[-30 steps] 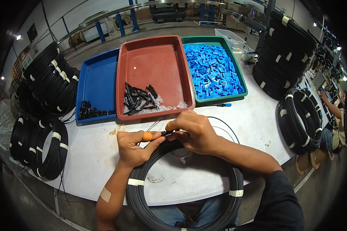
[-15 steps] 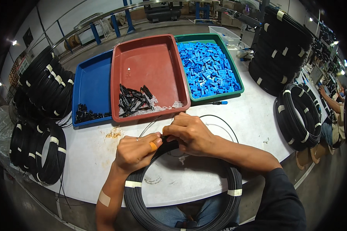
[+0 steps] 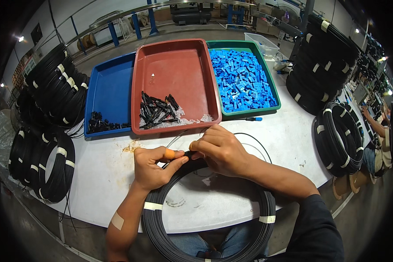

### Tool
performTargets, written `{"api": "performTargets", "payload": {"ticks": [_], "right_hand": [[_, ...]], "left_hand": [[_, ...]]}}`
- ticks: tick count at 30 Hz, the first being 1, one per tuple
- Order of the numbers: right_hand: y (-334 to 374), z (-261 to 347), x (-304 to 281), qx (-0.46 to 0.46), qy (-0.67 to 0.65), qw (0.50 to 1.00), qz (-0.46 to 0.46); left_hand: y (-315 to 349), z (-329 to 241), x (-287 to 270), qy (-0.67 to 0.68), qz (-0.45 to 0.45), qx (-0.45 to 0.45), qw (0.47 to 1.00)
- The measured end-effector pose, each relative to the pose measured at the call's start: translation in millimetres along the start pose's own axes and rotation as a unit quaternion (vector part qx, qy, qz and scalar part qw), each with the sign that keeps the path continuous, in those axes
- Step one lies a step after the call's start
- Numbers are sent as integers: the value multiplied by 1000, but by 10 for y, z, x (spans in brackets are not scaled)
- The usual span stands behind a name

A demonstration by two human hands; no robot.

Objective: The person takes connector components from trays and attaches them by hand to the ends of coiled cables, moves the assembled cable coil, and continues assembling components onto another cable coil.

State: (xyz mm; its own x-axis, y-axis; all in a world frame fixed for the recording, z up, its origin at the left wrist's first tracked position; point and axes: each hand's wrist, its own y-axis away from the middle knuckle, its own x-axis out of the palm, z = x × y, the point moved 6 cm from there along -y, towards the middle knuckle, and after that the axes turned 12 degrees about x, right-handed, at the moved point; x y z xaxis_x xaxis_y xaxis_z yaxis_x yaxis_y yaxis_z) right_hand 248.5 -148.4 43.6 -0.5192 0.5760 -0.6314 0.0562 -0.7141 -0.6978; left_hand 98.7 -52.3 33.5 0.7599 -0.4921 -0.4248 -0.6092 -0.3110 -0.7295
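Note:
A coil of black cable (image 3: 268, 236) bound with pale tape stands in front of me, its top on the white table's front part and its lower side over my lap. Above its far rim my left hand (image 3: 155, 170) pinches a small black connector piece (image 3: 188, 153) between thumb and an index finger wrapped in orange tape. My right hand (image 3: 225, 153) meets it from the other side, thumb and fingers closed on the same piece, which they mostly hide. A thin loose cable (image 3: 260, 142) loops out behind my right hand onto the table.
Beyond my hands lie a blue tray (image 3: 111, 83) with small black parts, a red tray (image 3: 174, 65) with black and clear pieces, and a green tray (image 3: 275, 98) of blue connectors. A blue-tipped connector (image 3: 253, 118) lies before it. Cable coils (image 3: 54, 94) (image 3: 321, 65) stack both sides.
My left fingers have shifted grip, with the thumb now stretched below the taped index finger. My right hand still holds the piece. The view has swung slightly left.

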Motion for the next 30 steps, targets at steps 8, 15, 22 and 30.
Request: {"api": "performTargets", "payload": {"ticks": [8, 15, 22, 30], "right_hand": [[6, -23, 28, 59, -37, 994, 84], [51, -216, 191, 228, -181, 935, 200], [-1, -24, -26, 35, -92, 995, -29], [-5, -80, -31, 118, -173, 978, 5]], "left_hand": [[-35, -258, 44, -127, 51, 202, 970], [2, -443, 176, -245, 130, 400, 874], [29, -25, -41, -19, -28, 25, 999], [-51, -284, 37, -143, 58, 215, 964]]}}
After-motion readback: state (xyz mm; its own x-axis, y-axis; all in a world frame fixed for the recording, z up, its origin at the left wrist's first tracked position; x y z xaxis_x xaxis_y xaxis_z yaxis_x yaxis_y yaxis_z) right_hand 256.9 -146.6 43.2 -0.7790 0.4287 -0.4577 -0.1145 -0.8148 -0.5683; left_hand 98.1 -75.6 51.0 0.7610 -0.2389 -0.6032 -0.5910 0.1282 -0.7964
